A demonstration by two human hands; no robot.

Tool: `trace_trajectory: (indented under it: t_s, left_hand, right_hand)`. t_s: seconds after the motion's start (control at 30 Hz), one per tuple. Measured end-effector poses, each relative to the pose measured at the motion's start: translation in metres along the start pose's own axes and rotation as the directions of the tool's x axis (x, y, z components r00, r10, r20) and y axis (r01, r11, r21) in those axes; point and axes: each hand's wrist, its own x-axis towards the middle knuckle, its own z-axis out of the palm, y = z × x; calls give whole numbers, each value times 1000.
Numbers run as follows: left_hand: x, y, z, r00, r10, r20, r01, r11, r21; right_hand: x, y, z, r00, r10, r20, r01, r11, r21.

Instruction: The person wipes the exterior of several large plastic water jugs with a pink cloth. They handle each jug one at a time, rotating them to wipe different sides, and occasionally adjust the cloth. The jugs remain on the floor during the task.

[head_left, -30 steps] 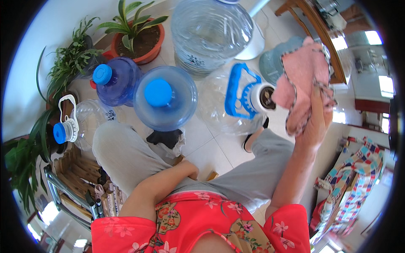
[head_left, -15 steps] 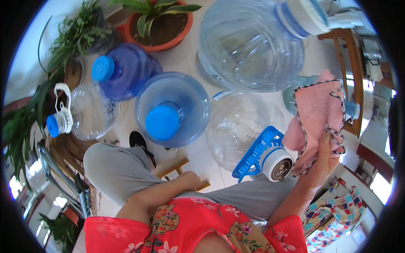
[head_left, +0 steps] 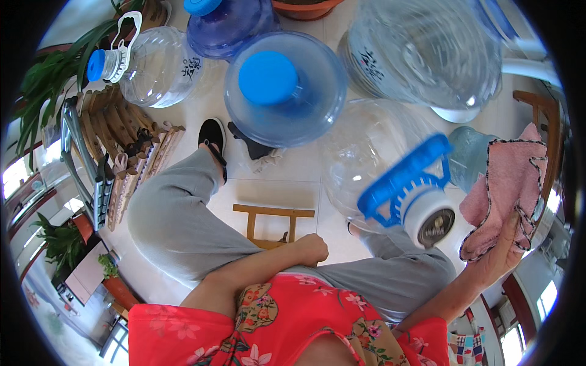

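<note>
Two hands: a seated person is working among large water jugs on a tiled floor.
Right hand (head_left: 502, 255): it is gripping a pink cloth (head_left: 505, 195), thumb and palm closed on its lower edge; the cloth is hanging up beside the open neck of a clear jug.
Clear jug (head_left: 381, 165): it is lying tilted across the person's right knee, its blue handle collar (head_left: 404, 178) and white mouth (head_left: 434, 223) pointing toward the cloth, close to it but not touching as far as the view is showing.
Left hand (head_left: 312, 249): it is curling into a loose fist against the lap, holding nothing that can be seen.
Around them: a blue-capped jug (head_left: 284, 88) is standing just ahead, a darker blue one (head_left: 229, 27) behind it, a small clear jug with white handle (head_left: 152, 64) to the left, and a very large clear one (head_left: 427, 52) to the right. A small wooden stool (head_left: 271, 226) is showing between the knees.
Progress: judging by the scene, wiping is under way on one jug; the others are waiting untouched.
</note>
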Motion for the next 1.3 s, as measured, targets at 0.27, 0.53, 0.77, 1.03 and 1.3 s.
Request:
trace_trajectory:
  t_s: [0.27, 0.53, 0.77, 1.03, 1.3]
  left_hand:
    - [38, -10, -7, 985, -43, -168, 50, 998, 40]
    - [49, -21, -13, 972, -122, -202, 149, 981, 126]
    - [31, -27, -20, 866, -477, -149, 455, 877, -156]
    - [-16, -16, -30, 798, -600, -54, 578, 788, -210]
    - [-26, -20, -30, 713, -699, 55, 696, 697, -172]
  right_hand:
    - [-22, 8, -67, 987, -152, -61, 155, 987, 46]
    - [-3, -4, -79, 974, -190, -125, 218, 933, 285]
    - [1, -6, -62, 987, -158, -35, 160, 926, 342]
    - [8, -4, -13, 997, -78, 18, 53, 818, 573]
    - [10, -3, -21, 997, 17, 77, -59, 811, 582]
